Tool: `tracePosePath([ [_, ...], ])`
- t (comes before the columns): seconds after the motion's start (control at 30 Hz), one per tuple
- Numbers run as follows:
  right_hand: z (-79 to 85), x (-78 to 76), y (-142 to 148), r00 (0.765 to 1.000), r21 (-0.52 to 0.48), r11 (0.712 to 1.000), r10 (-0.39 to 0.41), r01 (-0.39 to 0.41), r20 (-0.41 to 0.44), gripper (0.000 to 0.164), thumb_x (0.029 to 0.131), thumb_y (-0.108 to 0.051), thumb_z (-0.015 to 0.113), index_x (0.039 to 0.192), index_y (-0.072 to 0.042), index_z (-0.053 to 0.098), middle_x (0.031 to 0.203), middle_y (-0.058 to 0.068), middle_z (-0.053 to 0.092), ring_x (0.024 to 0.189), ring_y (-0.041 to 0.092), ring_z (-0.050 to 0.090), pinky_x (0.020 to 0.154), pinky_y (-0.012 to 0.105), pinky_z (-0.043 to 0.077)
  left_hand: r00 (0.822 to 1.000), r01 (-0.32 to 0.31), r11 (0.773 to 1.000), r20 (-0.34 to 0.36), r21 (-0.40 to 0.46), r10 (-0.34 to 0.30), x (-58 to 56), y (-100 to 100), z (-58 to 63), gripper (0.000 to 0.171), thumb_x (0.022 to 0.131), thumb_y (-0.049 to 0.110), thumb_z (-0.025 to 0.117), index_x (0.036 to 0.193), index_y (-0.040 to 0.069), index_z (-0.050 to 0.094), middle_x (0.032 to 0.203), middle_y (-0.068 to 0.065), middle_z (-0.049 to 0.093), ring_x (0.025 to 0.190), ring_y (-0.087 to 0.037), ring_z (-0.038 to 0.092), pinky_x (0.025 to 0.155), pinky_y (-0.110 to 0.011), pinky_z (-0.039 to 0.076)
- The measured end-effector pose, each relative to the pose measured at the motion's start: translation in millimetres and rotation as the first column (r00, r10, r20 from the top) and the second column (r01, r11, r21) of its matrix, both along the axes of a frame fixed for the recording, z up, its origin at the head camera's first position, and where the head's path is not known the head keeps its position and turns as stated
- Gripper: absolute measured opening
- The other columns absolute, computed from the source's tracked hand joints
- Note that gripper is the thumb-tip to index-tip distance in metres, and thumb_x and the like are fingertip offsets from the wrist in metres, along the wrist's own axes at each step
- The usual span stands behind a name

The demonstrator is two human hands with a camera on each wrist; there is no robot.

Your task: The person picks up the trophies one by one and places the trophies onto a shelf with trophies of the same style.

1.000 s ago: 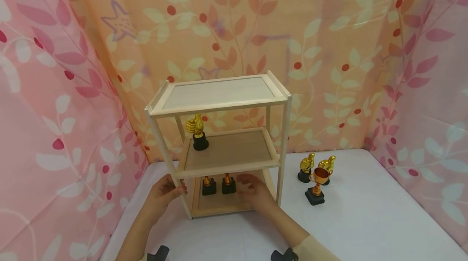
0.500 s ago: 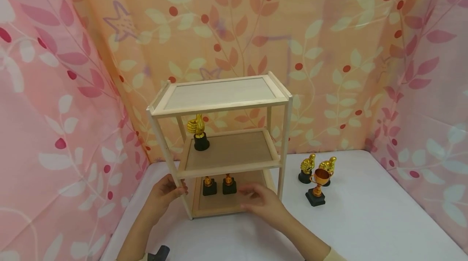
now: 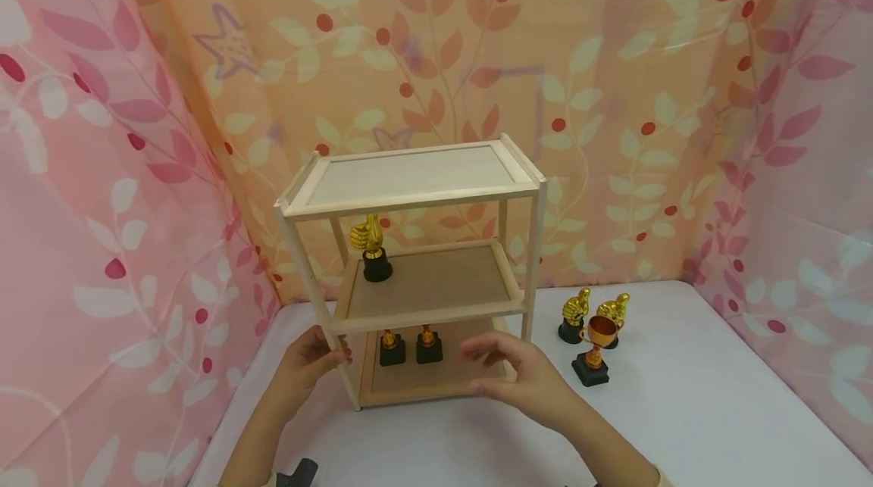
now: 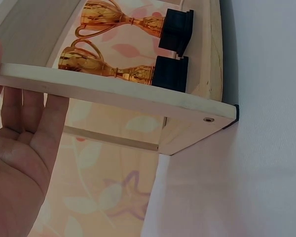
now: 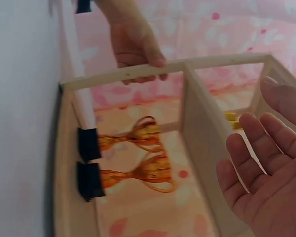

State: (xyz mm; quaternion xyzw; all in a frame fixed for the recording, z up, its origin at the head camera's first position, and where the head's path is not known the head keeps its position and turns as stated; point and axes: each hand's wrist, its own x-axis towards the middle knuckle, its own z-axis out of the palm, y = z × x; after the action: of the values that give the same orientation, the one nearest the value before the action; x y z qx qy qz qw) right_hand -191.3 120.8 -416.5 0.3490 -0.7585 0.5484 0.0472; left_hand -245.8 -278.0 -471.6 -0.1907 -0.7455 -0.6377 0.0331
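My left hand [image 3: 307, 369] holds the front left post of a small wooden three-tier shelf [image 3: 426, 316], fingers behind it and thumb in front, as the left wrist view [image 4: 113, 86] of the post shows. Before the bottom tier my right hand [image 3: 532, 381] stands with thumb and fingers apart, holding nothing; its palm [image 5: 281, 197] shows in the right wrist view. Two trophy cups [image 4: 133, 74] with black square bases stand side by side on the bottom tier. In the head view the middle tier hides their tops. A gold thumbs-up trophy [image 3: 373, 252] stands on the middle tier's left.
On the white table [image 3: 682, 396], right of the shelf, a copper-coloured trophy cup [image 3: 596, 351] stands before two gold thumbs-up trophies [image 3: 573, 316], partly covering one. Floral curtains [image 3: 614, 93] enclose the back and both sides.
My right hand has drawn back from beside the bottom-tier cups, moving right and toward me, out of the shelf. The left hand has stayed on the post.
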Motion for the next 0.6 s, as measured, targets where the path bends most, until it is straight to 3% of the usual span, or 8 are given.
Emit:
tracePosePath([
  [0.33, 34.5, 10.0, 37, 0.985, -0.018, 0.999, -0.032, 0.029, -0.171, 0.046, 0.088, 0.0, 0.078, 0.129, -0.014, 0.063, 0.125, 0.004, 0.069, 0.114, 0.017, 0.064, 0.091, 0.027, 0.053, 1.0, 0.028, 0.999, -0.012, 0.014, -0.028, -2.4, 2, -0.6, 0.023, 0.098, 0.001, 0.065, 0.115, -0.008, 0.053, 0.102, -0.006, 0.065, 0.097, -0.018, 0.071, 0.091, -0.031, 0.059],
  [0.6, 47.5, 12.1, 57, 0.949, -0.012, 0.996, -0.089, 0.089, -0.303, 0.048, 0.083, 0.005, 0.08, 0.126, -0.01, 0.064, 0.12, 0.004, 0.071, 0.11, 0.012, 0.065, 0.093, 0.023, 0.05, 1.0, -0.005, 1.0, 0.009, 0.013, 0.005, -0.2, 1, -1.2, 0.025, 0.098, 0.002, 0.066, 0.117, -0.009, 0.053, 0.101, -0.003, 0.067, 0.097, -0.016, 0.071, 0.091, -0.03, 0.059],
])
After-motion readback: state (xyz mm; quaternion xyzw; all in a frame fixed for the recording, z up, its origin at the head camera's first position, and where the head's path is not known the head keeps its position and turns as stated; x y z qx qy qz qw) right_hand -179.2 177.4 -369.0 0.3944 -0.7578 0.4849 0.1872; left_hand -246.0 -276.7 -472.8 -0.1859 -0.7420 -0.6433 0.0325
